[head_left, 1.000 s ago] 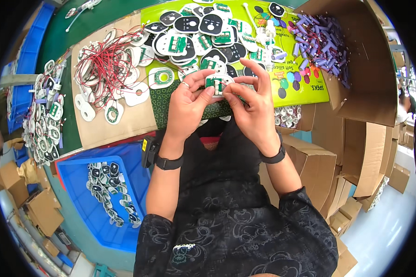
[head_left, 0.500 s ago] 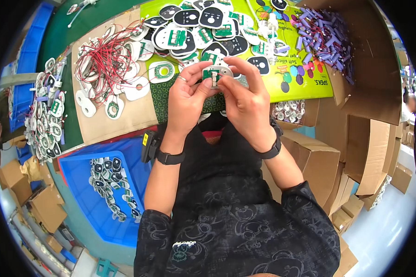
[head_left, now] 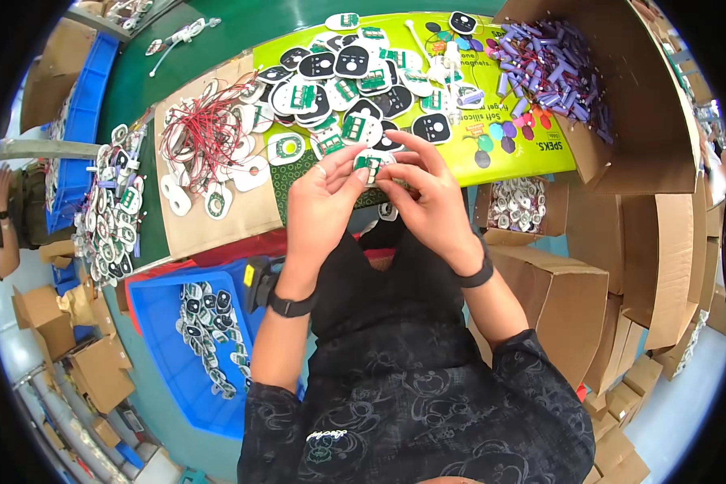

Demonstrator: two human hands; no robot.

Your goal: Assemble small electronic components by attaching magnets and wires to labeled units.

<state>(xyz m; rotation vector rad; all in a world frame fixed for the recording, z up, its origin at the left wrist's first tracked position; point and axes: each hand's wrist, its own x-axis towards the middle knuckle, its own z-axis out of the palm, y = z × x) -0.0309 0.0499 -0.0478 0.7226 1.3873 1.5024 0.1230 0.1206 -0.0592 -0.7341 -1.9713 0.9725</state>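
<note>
My left hand (head_left: 324, 202) and my right hand (head_left: 429, 189) meet in front of me over the table's near edge. Together they pinch a small white oval pad with a green circuit board (head_left: 372, 164) between the fingertips. Just beyond the hands lies a heap of similar black and white pads with green boards (head_left: 343, 81) on a yellow-green sheet (head_left: 518, 153). A single pad with a green ring (head_left: 285, 148) rests left of my left hand.
Red wires with white pads (head_left: 206, 133) lie on brown cardboard at the left. A blue bin (head_left: 187, 339) with finished pads sits below left. An open carton of purple parts (head_left: 552, 68) stands at the right, a small box of parts (head_left: 518, 206) below it.
Both hands stay joined on the small pad, which now sits slightly nearer the heap; fingers have shifted around it. Nothing else has moved.
</note>
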